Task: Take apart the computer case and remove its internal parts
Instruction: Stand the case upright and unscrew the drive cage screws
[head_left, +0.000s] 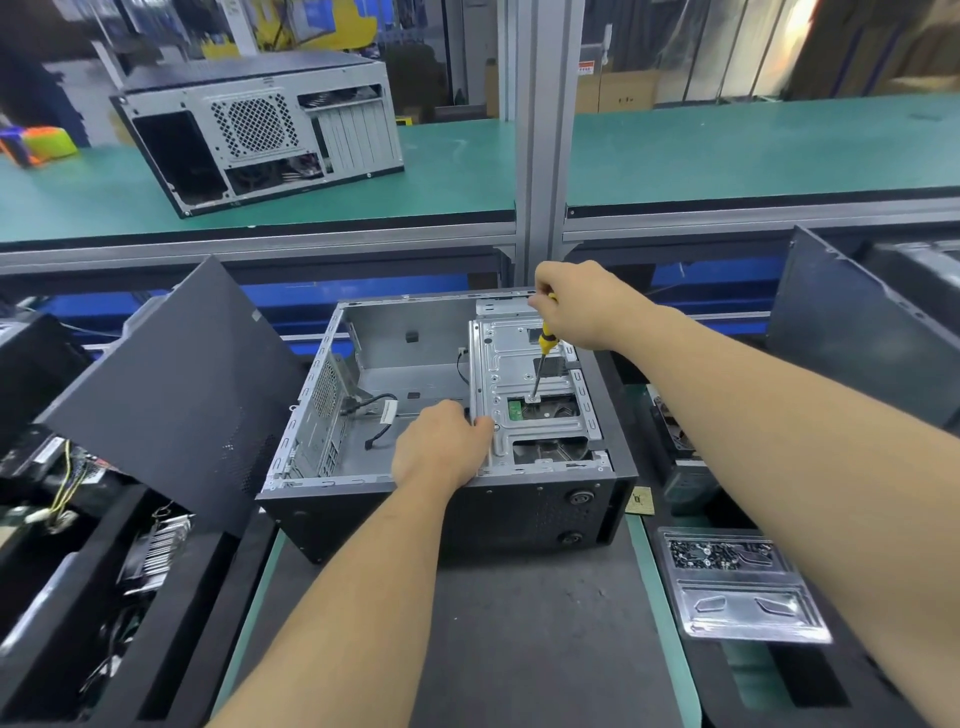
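Yellow-handled screwdriver (545, 345) gripped in my right hand (582, 306), I am loosening a drive cage (535, 395) screw inside the open case (447, 499) on the bench (519, 649), my left hand (441, 447) clasping the cage's edge; lifting the cage likely comes next.

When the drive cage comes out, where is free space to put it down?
Free: the dark mat before the open case, between both forearms; also the green upper bench right of the pillar. Crowded: left parts bin, right screw tray.
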